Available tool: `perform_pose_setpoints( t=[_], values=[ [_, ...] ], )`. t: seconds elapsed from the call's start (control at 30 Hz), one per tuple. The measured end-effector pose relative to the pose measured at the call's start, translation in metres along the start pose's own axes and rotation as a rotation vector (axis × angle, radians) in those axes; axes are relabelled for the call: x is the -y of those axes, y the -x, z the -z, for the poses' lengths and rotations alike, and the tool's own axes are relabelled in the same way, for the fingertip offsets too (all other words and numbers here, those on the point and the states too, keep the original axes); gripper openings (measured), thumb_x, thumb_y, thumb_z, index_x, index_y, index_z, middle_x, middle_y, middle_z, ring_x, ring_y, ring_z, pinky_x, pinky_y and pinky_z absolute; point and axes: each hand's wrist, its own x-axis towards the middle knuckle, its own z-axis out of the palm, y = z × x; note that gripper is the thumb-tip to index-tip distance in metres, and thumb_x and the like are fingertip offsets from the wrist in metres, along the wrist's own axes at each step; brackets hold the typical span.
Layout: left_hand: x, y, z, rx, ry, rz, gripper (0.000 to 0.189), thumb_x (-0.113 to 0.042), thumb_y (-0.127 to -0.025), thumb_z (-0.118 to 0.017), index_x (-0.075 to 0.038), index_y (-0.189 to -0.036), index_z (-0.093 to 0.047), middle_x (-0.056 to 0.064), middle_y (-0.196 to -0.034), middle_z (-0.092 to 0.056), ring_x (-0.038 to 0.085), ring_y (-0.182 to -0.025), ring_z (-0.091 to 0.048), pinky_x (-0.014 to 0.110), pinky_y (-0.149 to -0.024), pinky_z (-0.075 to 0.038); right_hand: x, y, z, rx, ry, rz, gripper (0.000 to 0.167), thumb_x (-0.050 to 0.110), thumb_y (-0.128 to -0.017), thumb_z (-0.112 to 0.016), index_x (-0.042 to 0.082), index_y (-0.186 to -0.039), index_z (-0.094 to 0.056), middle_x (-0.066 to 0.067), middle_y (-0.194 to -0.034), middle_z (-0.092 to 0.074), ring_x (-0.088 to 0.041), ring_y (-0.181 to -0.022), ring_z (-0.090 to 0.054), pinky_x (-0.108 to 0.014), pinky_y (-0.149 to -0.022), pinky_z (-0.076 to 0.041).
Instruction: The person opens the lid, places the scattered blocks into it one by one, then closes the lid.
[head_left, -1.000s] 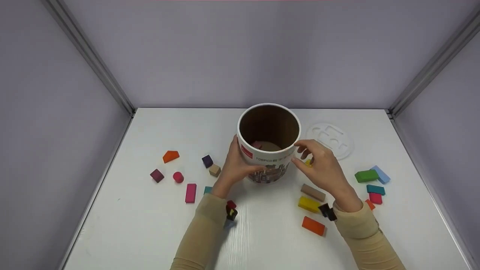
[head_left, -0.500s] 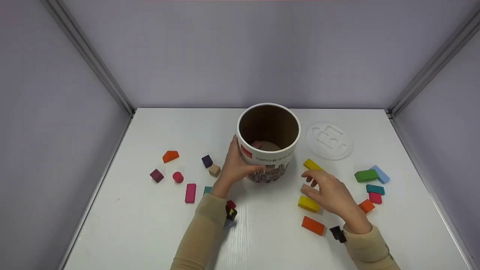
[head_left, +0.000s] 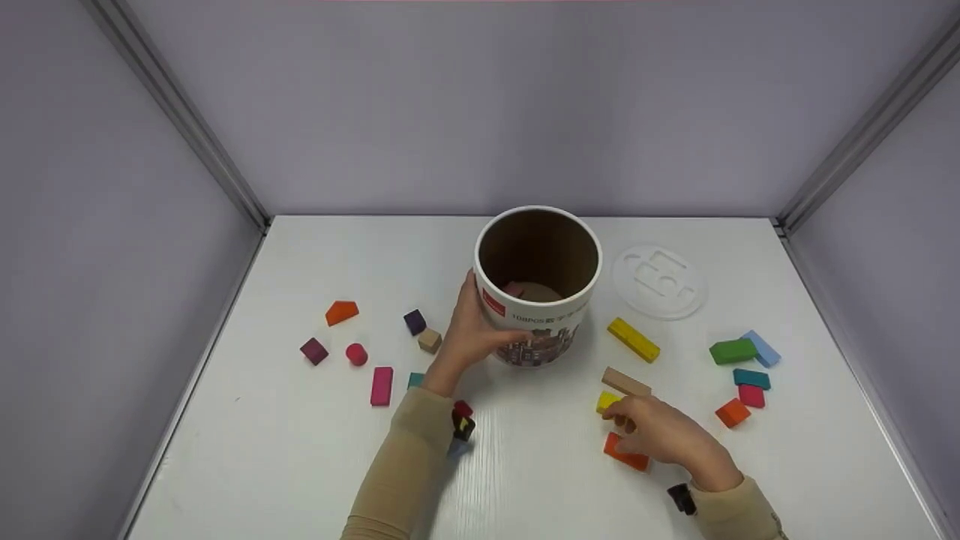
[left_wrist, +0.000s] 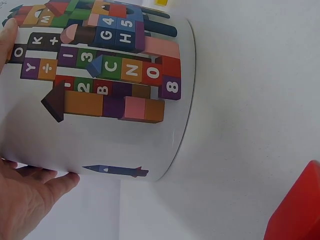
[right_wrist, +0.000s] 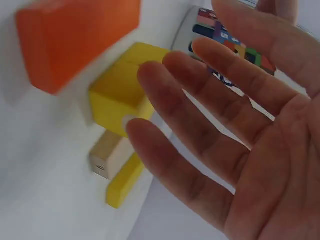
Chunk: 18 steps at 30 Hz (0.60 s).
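A white cylindrical bucket (head_left: 566, 315) with printed toy-block pictures stands upright, its mouth open and a pinkish block (head_left: 513, 289) inside. My left hand (head_left: 469, 330) holds its left side, thumb across the front; the left wrist view shows the same bucket wall (left_wrist: 90, 140) close up. My right hand (head_left: 664, 435) hovers low over a yellow block (head_left: 607, 402) and an orange block (head_left: 634, 459), partly covering both. In the right wrist view its fingers (right_wrist: 190, 120) are spread and hold nothing, in front of the yellow block (right_wrist: 110, 107) and beside the orange one (right_wrist: 75, 40).
A round white lid (head_left: 660, 304) lies behind on the right. A long yellow block (head_left: 634, 340) and a wooden block (head_left: 625, 381) lie by the bucket. Several coloured blocks, such as the green (head_left: 733, 352) and pink (head_left: 382, 386) ones, are scattered on both sides.
My right hand has left the bucket's right side and come down toward me, over the yellow and orange blocks. The left hand and bucket have stayed in place.
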Motion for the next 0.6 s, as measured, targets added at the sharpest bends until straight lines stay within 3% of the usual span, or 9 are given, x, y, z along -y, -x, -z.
perform_pose_setpoints(
  t=[0.37, 0.6],
  values=[
    [0.0, 0.0, 0.001, 0.001, 0.008, -0.002, 0.135, -0.045, -0.052, -0.097, -0.02, -0.156, -0.015, 0.009, -0.15, -0.037, 0.026, -0.137, -0.037, 0.038, -0.113, -0.029, -0.005, 0.002, -0.019, 0.034, 0.051, -0.051, 0.04, 0.01, -0.076, -0.084, 0.017, -0.113, -0.07, 0.002, -0.108, -0.062, -0.021, -0.092, -0.053, -0.049, -0.089, -0.05],
    [0.0, -0.001, 0.0, 0.004, 0.023, -0.011, 0.135, -0.044, -0.052, -0.097, -0.02, -0.156, -0.015, 0.009, -0.15, -0.038, 0.029, -0.137, -0.038, 0.037, -0.114, -0.029, -0.005, 0.003, -0.025, 0.01, 0.112, -0.008, 0.037, 0.002, -0.075, -0.083, 0.014, -0.108, -0.072, 0.002, -0.104, -0.062, -0.022, -0.09, -0.054, -0.05, -0.087, -0.05]
  ],
)
